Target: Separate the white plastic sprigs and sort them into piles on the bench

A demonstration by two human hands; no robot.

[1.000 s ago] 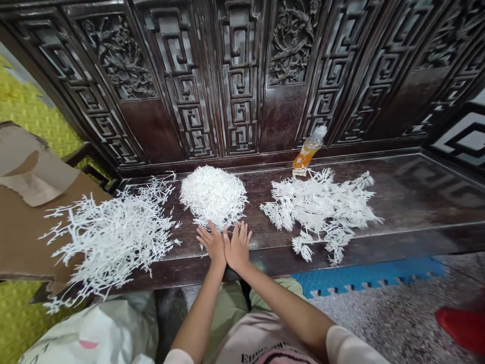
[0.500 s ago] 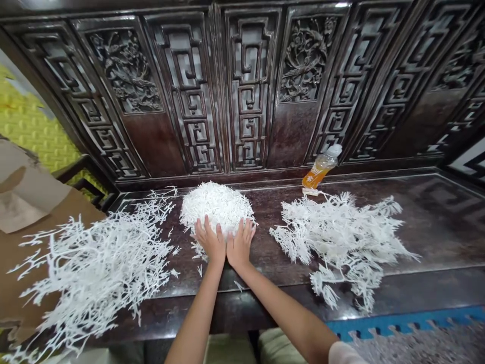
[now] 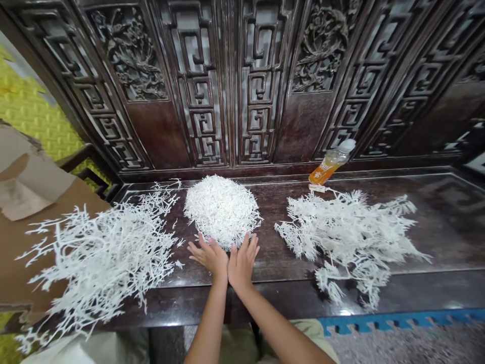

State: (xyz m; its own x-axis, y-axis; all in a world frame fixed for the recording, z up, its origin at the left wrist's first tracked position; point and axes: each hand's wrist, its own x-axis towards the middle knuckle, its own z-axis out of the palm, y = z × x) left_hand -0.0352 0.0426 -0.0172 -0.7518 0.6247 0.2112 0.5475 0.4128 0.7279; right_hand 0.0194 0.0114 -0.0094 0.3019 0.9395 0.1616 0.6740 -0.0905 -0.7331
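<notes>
My left hand (image 3: 208, 255) and my right hand (image 3: 242, 260) lie flat side by side on the dark wooden bench seat (image 3: 273, 253), fingers spread and holding nothing. Their fingertips touch the near edge of a round heap of small white plastic pieces (image 3: 222, 210). A spread of white branching plastic frames (image 3: 106, 250) lies to the left of my hands. Another pile of white branched frames (image 3: 348, 235) lies to the right.
An orange drink bottle (image 3: 329, 164) leans against the carved wooden backrest (image 3: 250, 81) at the back right. Brown cardboard (image 3: 22, 212) sits at the left, over the bench arm. A blue foam mat edge (image 3: 397, 321) shows on the floor.
My hands went forward against the round heap, then slid back a little toward me. The view shifted up and to the right.
</notes>
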